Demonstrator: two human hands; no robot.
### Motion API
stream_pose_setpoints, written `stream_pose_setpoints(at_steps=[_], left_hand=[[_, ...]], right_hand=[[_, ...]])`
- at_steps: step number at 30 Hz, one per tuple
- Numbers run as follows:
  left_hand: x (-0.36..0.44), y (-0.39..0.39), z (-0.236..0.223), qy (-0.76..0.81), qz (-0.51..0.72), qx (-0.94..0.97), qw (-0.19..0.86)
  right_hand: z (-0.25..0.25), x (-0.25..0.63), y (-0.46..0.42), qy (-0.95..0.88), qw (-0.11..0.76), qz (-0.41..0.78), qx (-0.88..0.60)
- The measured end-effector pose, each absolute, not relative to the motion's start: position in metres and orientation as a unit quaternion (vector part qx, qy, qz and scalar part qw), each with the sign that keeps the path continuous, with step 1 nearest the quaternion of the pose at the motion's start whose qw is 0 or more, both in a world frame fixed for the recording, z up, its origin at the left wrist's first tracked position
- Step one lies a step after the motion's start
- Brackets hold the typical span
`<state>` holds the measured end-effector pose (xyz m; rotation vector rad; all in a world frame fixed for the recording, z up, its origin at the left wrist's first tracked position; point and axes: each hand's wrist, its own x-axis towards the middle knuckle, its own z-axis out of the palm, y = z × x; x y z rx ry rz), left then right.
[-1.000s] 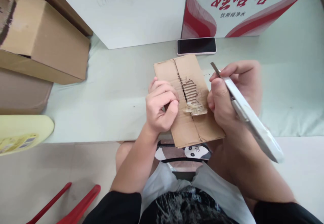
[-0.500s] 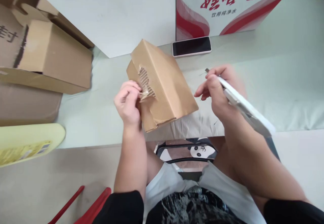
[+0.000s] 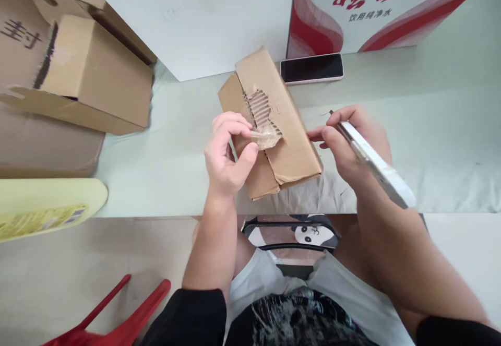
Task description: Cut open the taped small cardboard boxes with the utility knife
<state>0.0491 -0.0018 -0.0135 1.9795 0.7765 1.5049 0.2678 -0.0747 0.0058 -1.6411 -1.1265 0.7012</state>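
A small brown cardboard box [image 3: 289,147] lies tilted on the pale green table [image 3: 176,142] in front of me. Its top face is torn, baring the corrugated ribs, and a strip of clear tape [image 3: 268,137] hangs from the tear. My left hand [image 3: 229,153] pinches that tape between thumb and fingers at the box's left side. My right hand [image 3: 348,145] is closed around a white utility knife [image 3: 373,160], its short blade pointing up and left, just right of the box and apart from it.
A black phone [image 3: 312,68] lies behind the box. A red-and-white printed carton [image 3: 376,7] and a white board [image 3: 203,17] stand at the back. Open brown cartons [image 3: 78,74] sit at the left, a yellow object [image 3: 43,207] at the left edge, red chair parts [image 3: 129,317] below.
My left hand lifted and turned the box from flat to tilted, then took hold of the tape strip at the tear. My right hand with the knife drew back to the right.
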Motion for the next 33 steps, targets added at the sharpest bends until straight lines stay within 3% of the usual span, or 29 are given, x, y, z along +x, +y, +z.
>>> stream_pose_setpoints(at_steps=[11,25,33], left_hand=[[0.05,-0.003,-0.019,0.307,0.532,0.744,0.263],[0.049,-0.003,-0.02,0.329,0.544,0.693,0.34],[0.059,-0.009,-0.014,0.285,0.558,0.696,0.351]], right_hand=[[0.005,0.267,-0.075,-0.47,0.49,0.281,-0.678],[0.003,0.268,-0.075,-0.485,0.501,0.276,-0.661],[0.025,0.257,-0.08,-0.467,0.626,0.222,-0.584]])
